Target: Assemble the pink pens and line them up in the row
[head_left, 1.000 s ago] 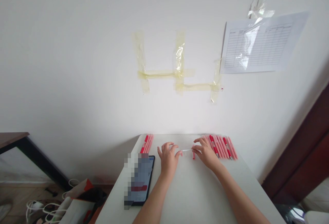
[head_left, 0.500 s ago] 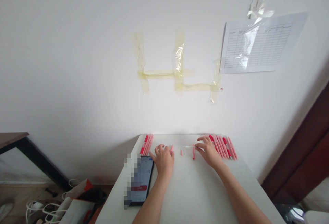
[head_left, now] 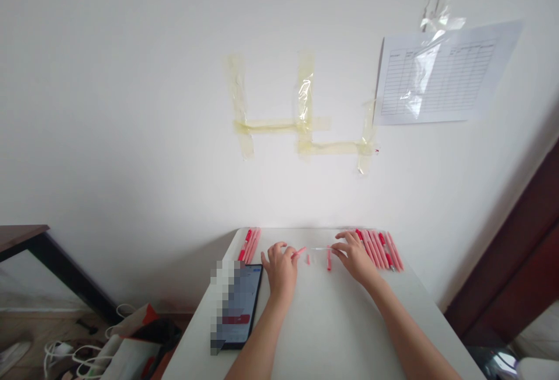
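Observation:
On the white table (head_left: 332, 333) my left hand (head_left: 280, 266) is curled round a thin pink pen barrel (head_left: 299, 251) that points right. My right hand (head_left: 356, 258) pinches a thin clear refill (head_left: 321, 249) at its right end, beside a row of several pink pens (head_left: 379, 248). Between the hands lie a small pink piece (head_left: 308, 260) and a short red cap (head_left: 329, 260). The barrel's tip and the refill's left end are a short way apart.
A small group of pink pens (head_left: 250, 243) lies at the table's far left, next to a dark phone (head_left: 239, 305). The wall (head_left: 174, 106) behind bears tape strips (head_left: 304, 124) and a taped printed sheet (head_left: 441, 74). Cables and bags (head_left: 109, 348) lie on the floor at left.
A second ago both hands held the refill together. My left hand let go, reached left toward the pens by the phone, and has come back holding a pink barrel. My right hand stayed put.

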